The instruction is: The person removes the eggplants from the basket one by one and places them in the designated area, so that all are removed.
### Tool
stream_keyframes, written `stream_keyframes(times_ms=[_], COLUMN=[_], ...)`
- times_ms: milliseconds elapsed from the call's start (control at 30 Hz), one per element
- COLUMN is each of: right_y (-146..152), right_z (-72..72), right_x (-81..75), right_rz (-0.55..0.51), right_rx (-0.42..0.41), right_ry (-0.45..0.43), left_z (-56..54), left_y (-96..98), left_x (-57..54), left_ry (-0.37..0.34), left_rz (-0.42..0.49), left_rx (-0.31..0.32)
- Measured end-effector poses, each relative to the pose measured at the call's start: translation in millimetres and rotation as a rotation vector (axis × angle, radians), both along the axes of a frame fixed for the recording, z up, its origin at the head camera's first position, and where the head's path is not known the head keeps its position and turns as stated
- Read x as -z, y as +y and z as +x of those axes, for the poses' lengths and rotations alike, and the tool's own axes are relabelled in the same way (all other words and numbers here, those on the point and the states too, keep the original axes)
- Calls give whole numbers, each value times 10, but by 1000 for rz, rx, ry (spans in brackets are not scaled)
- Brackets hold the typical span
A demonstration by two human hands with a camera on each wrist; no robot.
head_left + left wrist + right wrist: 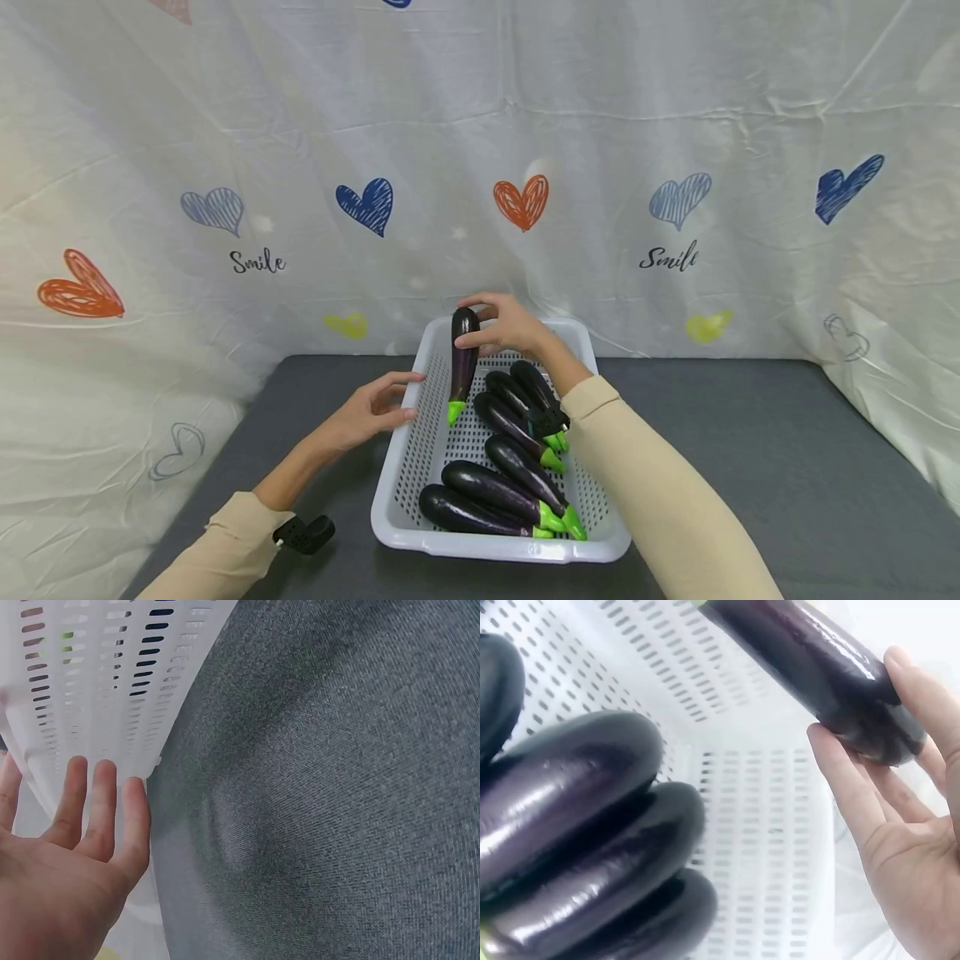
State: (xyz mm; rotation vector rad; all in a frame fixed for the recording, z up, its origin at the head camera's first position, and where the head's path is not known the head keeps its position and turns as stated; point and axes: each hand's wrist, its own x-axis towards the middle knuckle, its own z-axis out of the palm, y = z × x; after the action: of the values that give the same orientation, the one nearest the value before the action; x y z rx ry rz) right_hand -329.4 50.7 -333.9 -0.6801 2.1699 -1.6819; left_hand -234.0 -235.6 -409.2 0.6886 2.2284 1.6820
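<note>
My right hand (504, 325) grips an eggplant (463, 358) by its rounded dark end, over the far left part of a white perforated basket (501, 546). Its green stem end points down and toward me. In the right wrist view, thumb and fingers (847, 776) sit on either side of the held eggplant (817, 667). My left hand (372, 408) is at the basket's left wall, fingertips right at the rim and fingers loosely extended. The left wrist view shows that hand (75, 855) beside the perforated wall (112, 682).
Several more eggplants (498, 492) lie in the basket, some in a near group and others along the right side (513, 421). The basket stands on a dark grey table (712, 450). Behind it hangs a white cloth (450, 275) printed with hearts.
</note>
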Motion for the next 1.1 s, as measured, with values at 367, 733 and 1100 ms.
stream_keyframes(times_ms=[367, 733, 1100], right_y=[112, 306, 545], right_z=[55, 108, 143], right_x=[-190, -316, -335], right_rz=[-88, -104, -110], right_rx=[7, -4, -2], right_ry=[-19, -27, -42], left_z=[5, 10, 4], left_y=[25, 39, 56], left_x=[-21, -25, -12], left_ry=[29, 38, 44], left_rz=[-12, -7, 4], left_rx=[-56, -68, -68])
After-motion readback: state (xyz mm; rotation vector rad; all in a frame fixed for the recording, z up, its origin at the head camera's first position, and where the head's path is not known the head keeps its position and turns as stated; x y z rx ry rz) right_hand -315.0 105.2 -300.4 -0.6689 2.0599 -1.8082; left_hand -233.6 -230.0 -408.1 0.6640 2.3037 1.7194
